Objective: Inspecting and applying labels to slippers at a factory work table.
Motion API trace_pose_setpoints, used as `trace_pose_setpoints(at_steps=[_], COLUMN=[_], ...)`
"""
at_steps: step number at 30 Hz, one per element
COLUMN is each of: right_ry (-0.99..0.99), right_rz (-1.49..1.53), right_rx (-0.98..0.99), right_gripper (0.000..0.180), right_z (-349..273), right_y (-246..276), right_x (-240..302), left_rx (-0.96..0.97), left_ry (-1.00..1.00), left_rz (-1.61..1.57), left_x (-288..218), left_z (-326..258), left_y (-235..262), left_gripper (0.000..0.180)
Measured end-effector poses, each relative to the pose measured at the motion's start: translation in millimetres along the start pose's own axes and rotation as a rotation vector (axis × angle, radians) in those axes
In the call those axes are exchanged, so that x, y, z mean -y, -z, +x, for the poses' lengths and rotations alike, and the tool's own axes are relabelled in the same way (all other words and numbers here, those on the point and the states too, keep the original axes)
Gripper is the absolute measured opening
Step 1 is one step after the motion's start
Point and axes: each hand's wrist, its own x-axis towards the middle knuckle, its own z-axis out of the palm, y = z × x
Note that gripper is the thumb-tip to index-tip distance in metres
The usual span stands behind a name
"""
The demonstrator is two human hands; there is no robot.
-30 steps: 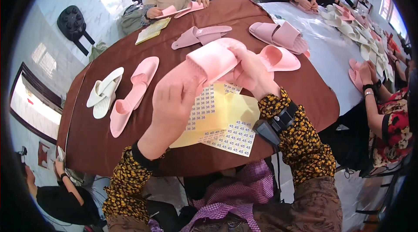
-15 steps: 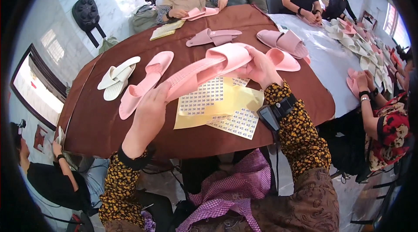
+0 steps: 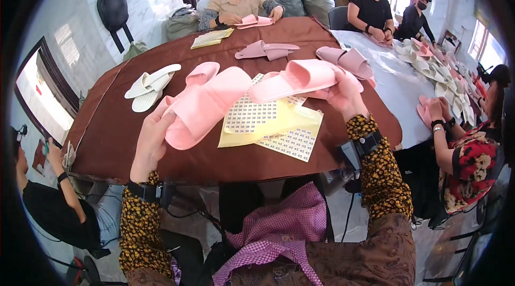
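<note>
Left hand [image 3: 152, 138] and right hand [image 3: 347, 95] raised over a brown table [image 3: 110, 149], a pink slipper in each.
Left of centre, the left, nearly upright, pinches the left slipper [image 3: 212, 103] by its left edge; right of centre, the right, angled inward, has fingers closed on the right slipper's [image 3: 292, 79] right end.

A brown-draped table [image 3: 104, 146] bears overlapping white slippers [image 3: 152, 86] on its left side, with a pink slipper [image 3: 204, 70], partly hidden from view, beside them. Mauve slippers [image 3: 267, 50] rest toward the far side, and a dusky-pink pair [image 3: 358, 63] lies near the right edge. Printed label sheets [image 3: 248, 118] overlap front and centre; yellowish sheets [image 3: 211, 38] lie farther back. At right, a pale-covered table [image 3: 399, 82] carries heaped white and pink slippers [image 3: 442, 66]
</note>
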Motion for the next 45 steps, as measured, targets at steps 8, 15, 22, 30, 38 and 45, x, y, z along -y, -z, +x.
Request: trace_pose_setpoints(at_steps=[8,15,22,30,38,45], right_ry=[0.134,0.068,0.024,-0.09,-0.113,-0.176], right_rz=[0.026,0.039,0.109,0.093,-0.101,-0.35], right_rx=[-0.089,-0.17,-0.05,-0.007,-0.062,-0.139], right_gripper=[0.034,0.035,0.039,0.037,0.031,0.025], right_z=[7,-6,-10,-15,-12,-19], right_y=[24,5,-32,-27,-9,-18], right_x=[16,14,-42,-65,-64,-59], left_rx=[-0.011,0.057,0.024,0.504,0.266,0.538], left_ry=[0.211,0.195,0.272,0.43,-0.512,-0.563], left_rz=[-0.332,-0.547,-0.69,0.29,0.917,0.746], left_x=[33,38,45,26,65,74], left_z=[45,20,-21,-23,51,86], left_y=[7,-53,-129,-111,-100,-128], left_gripper=[0.028,0.034,0.033,0.027,0.029,0.034])
